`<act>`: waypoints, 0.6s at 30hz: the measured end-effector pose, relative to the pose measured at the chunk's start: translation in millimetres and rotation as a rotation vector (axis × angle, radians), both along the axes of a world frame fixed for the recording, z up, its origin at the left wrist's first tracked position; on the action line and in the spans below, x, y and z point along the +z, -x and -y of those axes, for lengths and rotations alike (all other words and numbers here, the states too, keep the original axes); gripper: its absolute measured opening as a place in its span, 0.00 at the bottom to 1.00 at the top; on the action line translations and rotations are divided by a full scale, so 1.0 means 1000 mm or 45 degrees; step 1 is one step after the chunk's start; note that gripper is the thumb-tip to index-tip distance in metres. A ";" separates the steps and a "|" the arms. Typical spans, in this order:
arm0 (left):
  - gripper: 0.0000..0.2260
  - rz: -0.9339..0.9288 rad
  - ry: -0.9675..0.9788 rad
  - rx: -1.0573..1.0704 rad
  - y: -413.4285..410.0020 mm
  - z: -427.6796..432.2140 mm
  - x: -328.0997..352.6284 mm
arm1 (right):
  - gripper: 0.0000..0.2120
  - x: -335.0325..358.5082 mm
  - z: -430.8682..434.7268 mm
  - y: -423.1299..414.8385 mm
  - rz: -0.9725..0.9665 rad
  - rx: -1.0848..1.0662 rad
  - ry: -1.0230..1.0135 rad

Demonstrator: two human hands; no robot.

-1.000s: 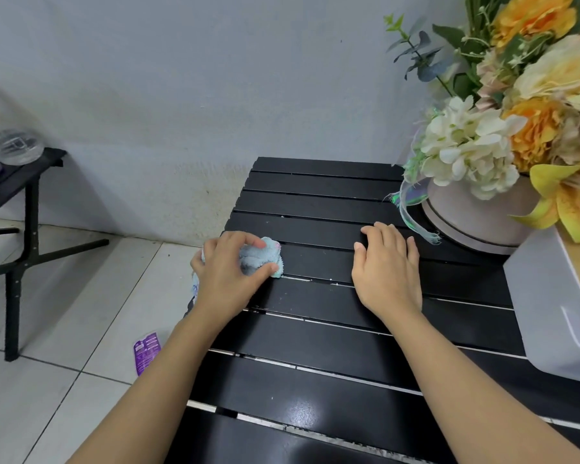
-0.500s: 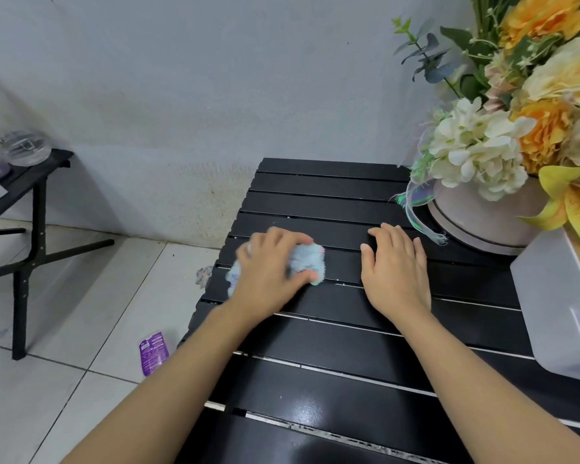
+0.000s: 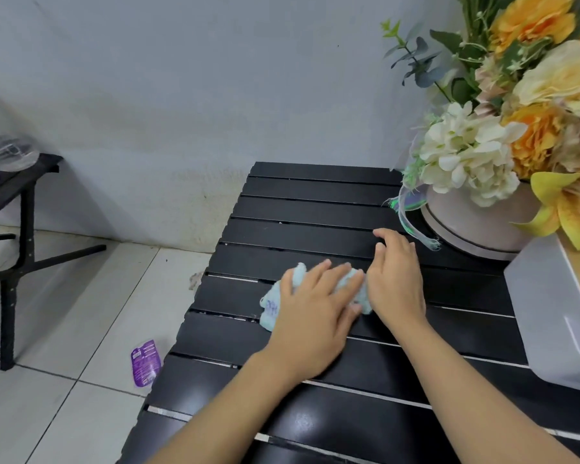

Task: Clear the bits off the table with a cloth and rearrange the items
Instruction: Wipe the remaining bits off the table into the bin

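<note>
Looking down on a black slatted table (image 3: 315, 202), read here as a clock face with 6 nearest the person. Crowded at 2 by a bunch of flowers (image 3: 466, 155) in a pale round pot (image 3: 476, 229), and at 4 by a white box (image 3: 556, 313) just beside that pot. Off at 9, across the tiled floor: a dark side table (image 3: 24, 182).

Near the centre, pressing down with the left hand (image 3: 312, 316), fingers laid nearly straight and slightly apart over a pale blue cloth (image 3: 272, 309) bunched beneath them. Resting the right hand (image 3: 395, 279) on the slats at 3 of the cloth, touching it, fingers together and gently curved, holding nothing.

Smaller yet: a purple wrapper (image 3: 144, 363) on the floor at 8, a pale scrap (image 3: 195, 279) on the tiles at 9, and white specks (image 3: 281, 222) on a far slat toward 12.

Judging by all this, about midway through the wiping. Broad faces of the near slats look clean, but pale grit shows in the gaps, and the far slats need a pass. Rearranging the pot and box appears not yet begun.
</note>
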State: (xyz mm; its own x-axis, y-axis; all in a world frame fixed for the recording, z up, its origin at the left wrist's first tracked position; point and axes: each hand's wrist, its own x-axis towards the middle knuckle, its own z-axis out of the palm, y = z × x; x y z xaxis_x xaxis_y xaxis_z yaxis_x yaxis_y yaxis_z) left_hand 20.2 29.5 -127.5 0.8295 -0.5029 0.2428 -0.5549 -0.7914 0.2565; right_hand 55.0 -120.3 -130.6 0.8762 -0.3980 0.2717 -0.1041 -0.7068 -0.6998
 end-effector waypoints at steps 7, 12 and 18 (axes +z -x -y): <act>0.19 0.055 -0.045 0.505 -0.099 -0.069 0.000 | 0.17 0.004 0.001 0.002 -0.059 0.031 -0.017; 0.22 -0.101 -0.102 0.863 -0.131 0.002 0.010 | 0.21 0.003 -0.004 -0.002 -0.232 0.065 0.244; 0.19 -0.164 0.125 0.122 -0.093 -0.016 0.010 | 0.22 0.001 -0.003 -0.003 -0.247 0.022 0.269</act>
State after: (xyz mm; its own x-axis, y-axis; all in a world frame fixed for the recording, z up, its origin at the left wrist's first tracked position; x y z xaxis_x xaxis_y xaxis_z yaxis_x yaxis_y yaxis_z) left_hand 112.9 45.7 -117.8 0.8998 -0.3993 0.1758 -0.4359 -0.8066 0.3992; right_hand 57.7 -116.9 -129.5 0.9260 -0.3351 0.1739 -0.2082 -0.8375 -0.5052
